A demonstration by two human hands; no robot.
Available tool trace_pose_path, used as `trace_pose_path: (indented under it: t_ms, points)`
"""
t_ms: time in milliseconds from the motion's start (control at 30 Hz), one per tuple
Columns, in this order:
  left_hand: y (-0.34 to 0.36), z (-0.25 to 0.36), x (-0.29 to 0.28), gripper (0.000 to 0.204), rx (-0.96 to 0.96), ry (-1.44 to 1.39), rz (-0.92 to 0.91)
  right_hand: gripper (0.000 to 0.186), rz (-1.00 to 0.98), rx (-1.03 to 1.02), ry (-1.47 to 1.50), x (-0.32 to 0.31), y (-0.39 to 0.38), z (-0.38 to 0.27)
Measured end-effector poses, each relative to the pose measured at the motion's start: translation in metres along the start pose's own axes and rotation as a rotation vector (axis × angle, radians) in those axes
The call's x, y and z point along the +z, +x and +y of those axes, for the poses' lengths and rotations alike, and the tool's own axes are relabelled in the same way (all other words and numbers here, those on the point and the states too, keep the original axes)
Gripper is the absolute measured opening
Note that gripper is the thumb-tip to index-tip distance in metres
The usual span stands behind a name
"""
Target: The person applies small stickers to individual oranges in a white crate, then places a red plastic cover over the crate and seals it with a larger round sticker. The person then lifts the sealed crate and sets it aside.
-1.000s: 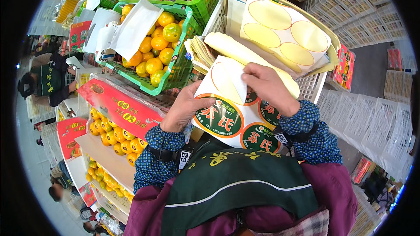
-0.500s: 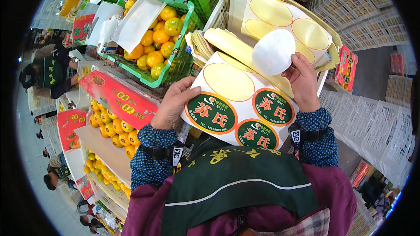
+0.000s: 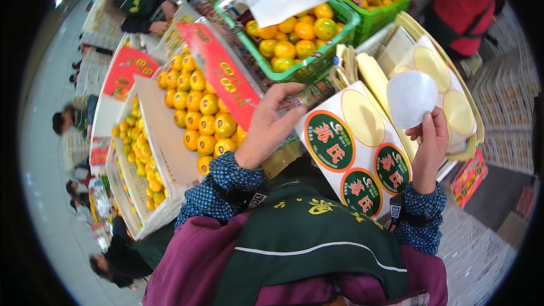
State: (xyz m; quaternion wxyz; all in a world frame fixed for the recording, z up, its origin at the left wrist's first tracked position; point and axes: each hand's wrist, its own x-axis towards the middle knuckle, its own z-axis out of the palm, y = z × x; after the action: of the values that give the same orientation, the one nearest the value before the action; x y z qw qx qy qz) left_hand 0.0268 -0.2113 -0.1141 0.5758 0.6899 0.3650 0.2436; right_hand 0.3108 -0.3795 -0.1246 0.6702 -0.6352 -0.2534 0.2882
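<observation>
A large oval sticker (image 3: 412,100), its pale back showing, is pinched at its lower edge between the thumb and fingers of my right hand (image 3: 432,150). Below it lies a sticker sheet (image 3: 367,153) with green, orange-rimmed oval stickers and a bare yellow oval where one has been peeled off. My left hand (image 3: 271,124) is off the sheet, thumb and fingers spread, holding nothing, beside the sheet's left edge. To its left, orange citrus fruits (image 3: 207,105) with small labels sit in rows in a box under a red flap (image 3: 221,73).
Green crates (image 3: 334,51) of loose oranges stand at the far side. A yellowish tub (image 3: 479,116) with used sticker sheets is at the right. A white crate (image 3: 164,212) of small fruit stands at the left. A co-worker (image 3: 139,0) stands at the far left.
My left hand has let go of the sticker sheet and moved left, fingers opening. My right hand still holds the sticker. The view has turned left, bringing the fruit box nearer the middle.
</observation>
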Motion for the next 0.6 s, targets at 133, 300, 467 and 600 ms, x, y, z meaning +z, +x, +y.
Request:
trace_pose_path:
  t_ms: [133, 300, 467, 600]
  points:
    - [-0.018, 0.032, 0.010, 0.052, -0.008, -0.431, -0.252, 0.014, -0.387, -0.327, -0.215, 0.058, -0.009, -0.020]
    - [-0.047, 0.043, 0.004, 0.058, 0.005, -0.558, -0.147, 0.034, -0.751, -0.704, -0.417, 0.124, -0.030, -0.039]
    - [-0.069, 0.038, -0.049, 0.052, 0.004, -0.500, -0.036, 0.047, -0.774, -0.809, -0.423, 0.158, -0.033, -0.054]
    - [-0.085, 0.044, -0.108, 0.054, 0.036, -0.456, -0.043, 0.051, -0.706, -0.489, -0.345, 0.200, -0.019, -0.058]
